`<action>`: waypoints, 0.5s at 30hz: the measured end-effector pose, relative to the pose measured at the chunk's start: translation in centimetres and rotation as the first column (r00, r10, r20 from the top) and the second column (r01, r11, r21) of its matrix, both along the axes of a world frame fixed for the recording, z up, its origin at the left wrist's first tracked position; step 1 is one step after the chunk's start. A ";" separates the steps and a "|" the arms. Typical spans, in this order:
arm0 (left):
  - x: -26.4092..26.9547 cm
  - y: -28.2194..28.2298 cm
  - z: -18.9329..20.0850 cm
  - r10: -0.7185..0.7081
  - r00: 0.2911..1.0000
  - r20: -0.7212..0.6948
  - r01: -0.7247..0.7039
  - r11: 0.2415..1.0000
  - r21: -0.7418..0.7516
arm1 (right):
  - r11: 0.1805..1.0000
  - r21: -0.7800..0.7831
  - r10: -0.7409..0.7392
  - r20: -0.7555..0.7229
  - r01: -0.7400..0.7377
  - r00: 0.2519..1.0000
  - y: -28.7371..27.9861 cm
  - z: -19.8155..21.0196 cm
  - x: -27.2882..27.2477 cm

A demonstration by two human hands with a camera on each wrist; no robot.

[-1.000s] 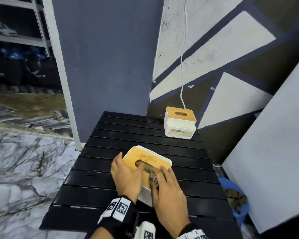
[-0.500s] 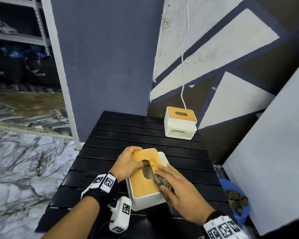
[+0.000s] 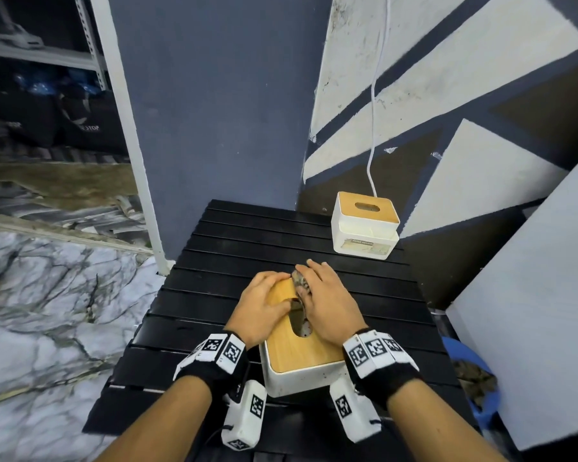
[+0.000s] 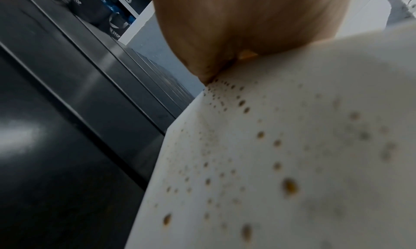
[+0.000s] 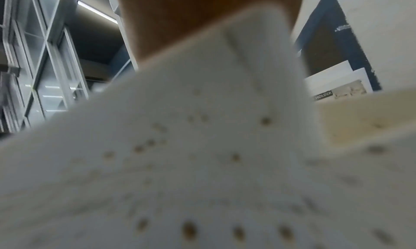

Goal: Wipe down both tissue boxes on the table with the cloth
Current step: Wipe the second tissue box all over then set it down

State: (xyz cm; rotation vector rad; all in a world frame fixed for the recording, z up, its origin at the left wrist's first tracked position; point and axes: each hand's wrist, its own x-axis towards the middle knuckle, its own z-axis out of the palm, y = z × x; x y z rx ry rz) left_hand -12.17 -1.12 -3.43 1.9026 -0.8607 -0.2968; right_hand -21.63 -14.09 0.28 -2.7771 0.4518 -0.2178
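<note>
Near tissue box [image 3: 301, 355] | left hand [image 3: 262, 311] flat on lid | right hand [image 3: 327, 308] presses cloth [image 3: 300, 283] on lid, fingers straight

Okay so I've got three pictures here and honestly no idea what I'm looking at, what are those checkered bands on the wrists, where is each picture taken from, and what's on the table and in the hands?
No robot here: a person wears a camera on the head and one on each wrist, on bands with printed markers. The big picture is the head view, looking down. On the black slatted table stand two white tissue boxes with wooden lids. The left hand rests on the near box, steadying it. The right hand presses a mottled cloth onto its lid. The far box stands untouched near the wall. The two blurry pictures are the wrist cameras, close against the near box's speckled white sides.
</note>
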 end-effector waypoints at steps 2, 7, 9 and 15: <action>0.0 0.0 -0.2 0.012 1.000 0.000 -0.012 1.000 -0.013 | 1.000 0.010 0.014 0.024 -0.014 1.000 0.8 0.0 -2.0; -0.1 -0.1 -0.5 0.011 1.000 -0.011 -0.012 0.999 -0.032 | 0.999 0.018 0.038 0.002 -0.038 0.999 3.1 0.0 -8.6; -0.2 0.0 -0.5 -0.002 1.000 -0.008 0.001 1.000 -0.031 | 0.999 0.020 0.036 0.001 -0.036 0.999 3.4 0.0 -9.6; 0.2 0.1 -0.5 -0.049 0.999 0.012 0.049 0.998 0.027 | 1.000 0.023 0.011 0.034 -0.012 0.999 1.8 0.2 -5.0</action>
